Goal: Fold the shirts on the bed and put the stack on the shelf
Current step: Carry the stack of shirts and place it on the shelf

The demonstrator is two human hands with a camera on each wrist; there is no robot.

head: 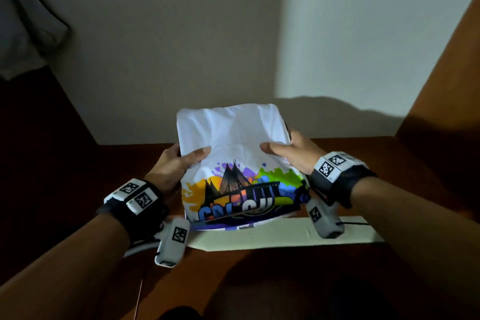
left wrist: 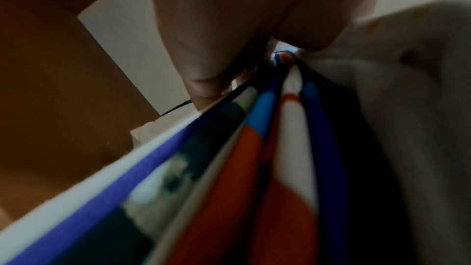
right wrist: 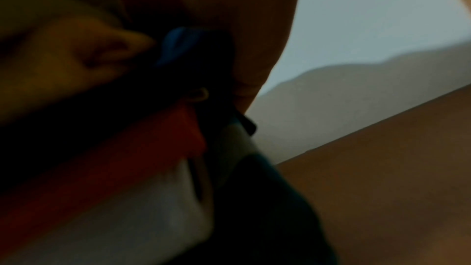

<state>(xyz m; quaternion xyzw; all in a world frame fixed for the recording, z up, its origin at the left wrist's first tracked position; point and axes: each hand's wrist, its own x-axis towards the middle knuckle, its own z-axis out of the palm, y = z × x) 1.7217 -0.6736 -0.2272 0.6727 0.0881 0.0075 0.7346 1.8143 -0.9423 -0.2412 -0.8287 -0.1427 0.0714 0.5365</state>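
Up at the shelf [head: 259,262], the person holds a stack of folded shirts [head: 233,143] between both hands, above the brown shelf board and in front of the pale back wall [head: 181,47]. At nine o'clock of the stack, the left hand [head: 176,163] grasps its edge, thumb on top of the white top shirt [head: 228,132] and fingers beneath. The stack's long axis runs from six to twelve o'clock, its far end tilted up toward the wall and the colourful print (a bridge over splashes of paint) at the near end. At three o'clock, the right hand [head: 293,153] clasps the opposite edge the same way. Beneath the near end, a pale sheet [head: 285,236] lies flat on the board. The left wrist view shows layered blue, orange and white folds [left wrist: 254,168].
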